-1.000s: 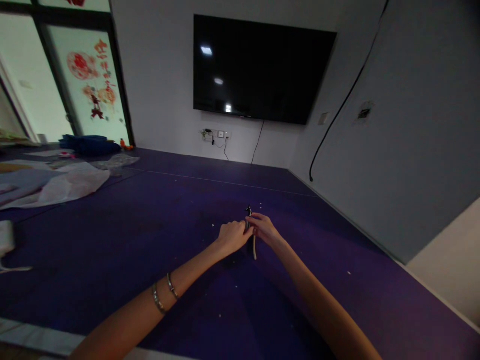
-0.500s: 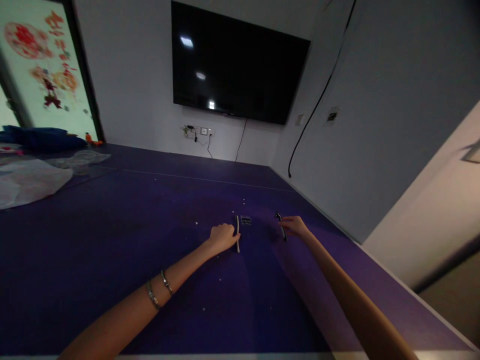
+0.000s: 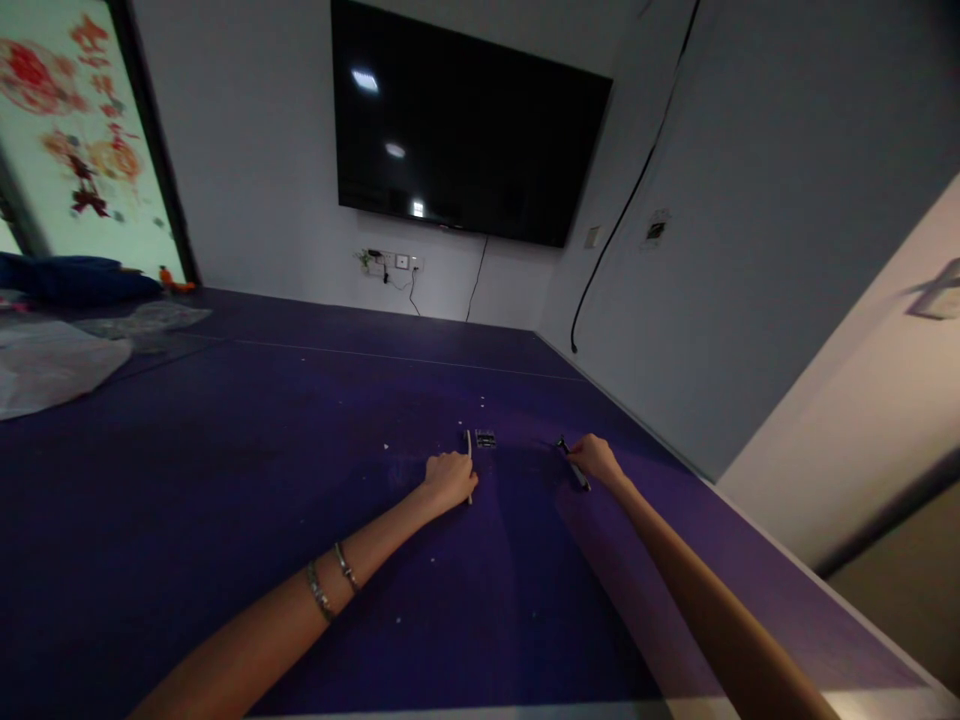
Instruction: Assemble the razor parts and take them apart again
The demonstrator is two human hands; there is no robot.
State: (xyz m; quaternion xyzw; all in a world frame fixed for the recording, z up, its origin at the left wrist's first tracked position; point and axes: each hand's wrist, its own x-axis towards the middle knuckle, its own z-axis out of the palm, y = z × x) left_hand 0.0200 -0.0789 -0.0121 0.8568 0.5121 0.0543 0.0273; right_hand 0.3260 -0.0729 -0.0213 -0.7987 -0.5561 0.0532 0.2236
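My left hand (image 3: 448, 478) is closed on a slim pale toothbrush (image 3: 469, 442), whose dark-bristled head points away from me; my fingers cover the middle of its handle. Farther right, my right hand (image 3: 598, 459) pinches a black and silver razor (image 3: 580, 477). The razor slants, its small head at the far left end and its handle end toward me. Between the two hands, just right of the toothbrush head, lies a small clear packet (image 3: 486, 438) with dark pieces in it. Neither hand touches the packet.
Small white scraps (image 3: 386, 446) dot the purple surface (image 3: 300, 520). Crumpled clear plastic (image 3: 56, 360) and dark blue cloth (image 3: 82, 278) lie at far left. A television (image 3: 465, 120) hangs on the wall, and a black cable (image 3: 622, 220) dangles at right.
My right hand has tilted the razor, its handle end swinging right and its head moving slightly right and nearer. My left hand has slid a little lower over the toothbrush. The view has shifted slightly.
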